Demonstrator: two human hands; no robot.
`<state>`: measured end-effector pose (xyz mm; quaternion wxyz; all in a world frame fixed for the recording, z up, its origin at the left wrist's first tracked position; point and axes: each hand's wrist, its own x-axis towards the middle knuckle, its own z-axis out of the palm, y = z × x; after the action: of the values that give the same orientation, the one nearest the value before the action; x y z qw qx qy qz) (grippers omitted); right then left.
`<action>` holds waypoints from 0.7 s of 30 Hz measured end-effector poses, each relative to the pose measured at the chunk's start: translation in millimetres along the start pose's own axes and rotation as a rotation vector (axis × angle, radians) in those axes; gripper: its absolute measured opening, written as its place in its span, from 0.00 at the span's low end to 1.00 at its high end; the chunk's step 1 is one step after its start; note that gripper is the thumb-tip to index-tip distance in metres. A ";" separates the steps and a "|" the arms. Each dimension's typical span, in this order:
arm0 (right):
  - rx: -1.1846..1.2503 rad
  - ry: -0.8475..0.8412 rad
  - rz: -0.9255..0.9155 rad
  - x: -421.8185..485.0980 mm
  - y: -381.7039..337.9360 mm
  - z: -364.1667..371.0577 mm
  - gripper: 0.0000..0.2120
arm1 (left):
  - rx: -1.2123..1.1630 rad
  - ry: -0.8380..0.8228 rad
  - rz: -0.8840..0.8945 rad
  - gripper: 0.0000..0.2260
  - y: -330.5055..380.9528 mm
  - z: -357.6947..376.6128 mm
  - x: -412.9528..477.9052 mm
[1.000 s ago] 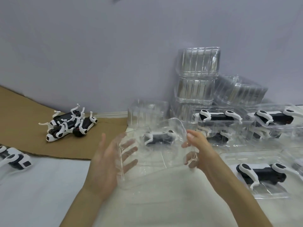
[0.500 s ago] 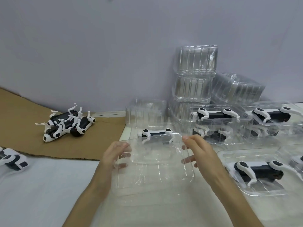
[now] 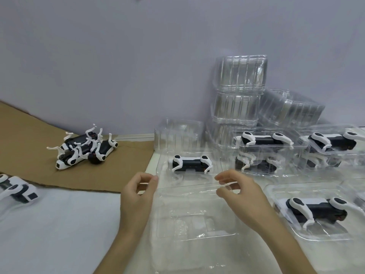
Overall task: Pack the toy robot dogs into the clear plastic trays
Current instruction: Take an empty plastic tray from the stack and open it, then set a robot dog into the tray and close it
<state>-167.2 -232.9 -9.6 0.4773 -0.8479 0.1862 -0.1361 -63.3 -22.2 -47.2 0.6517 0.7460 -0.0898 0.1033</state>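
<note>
Hands (image 3: 138, 194) (image 3: 244, 194) seemingly pinch clear tray (image 3: 197, 220).

Plain brown is recorded for the cardboard sheet (image 3: 29, 155). On the toy robot dog (image 3: 190, 165) right of the sheet: black body, white back and legs, a black oval patch on each white hip. The same black-and-white scheme is seen on the heap of dogs (image 3: 85, 151) lying on the sheet. The clear plastic trays (image 3: 240, 76) stacked far right of the sheet: colourless, walls marked by vertical ribbing. The table (image 3: 59, 224) below the sheet is noted as white, the wall (image 3: 118, 66) behind it as pale lilac-grey.
</note>
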 end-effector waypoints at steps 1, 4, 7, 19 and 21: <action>-0.008 0.000 -0.010 0.1 0.5 0.1 0.13 | -0.018 0.049 -0.008 0.07 -1.8 -1.8 6.6; -0.016 0.055 -0.029 1.9 2.9 0.9 0.18 | -0.120 0.161 -0.132 0.05 -10.4 -13.7 39.7; -0.012 0.139 -0.043 2.3 4.3 5.4 0.17 | 0.012 0.263 -0.160 0.13 -18.9 -30.7 80.7; 0.150 0.309 -0.090 3.2 1.9 12.7 0.16 | 0.136 0.043 -0.378 0.14 -30.8 -70.3 155.5; 0.163 0.323 -0.108 2.4 0.7 11.3 0.15 | 0.122 0.074 -0.298 0.12 -31.3 -63.3 146.5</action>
<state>-160.6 -225.7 -15.8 0.5002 -0.7825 0.2027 -0.3105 83.8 44.9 -29.1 0.6163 0.7848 0.0523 0.0383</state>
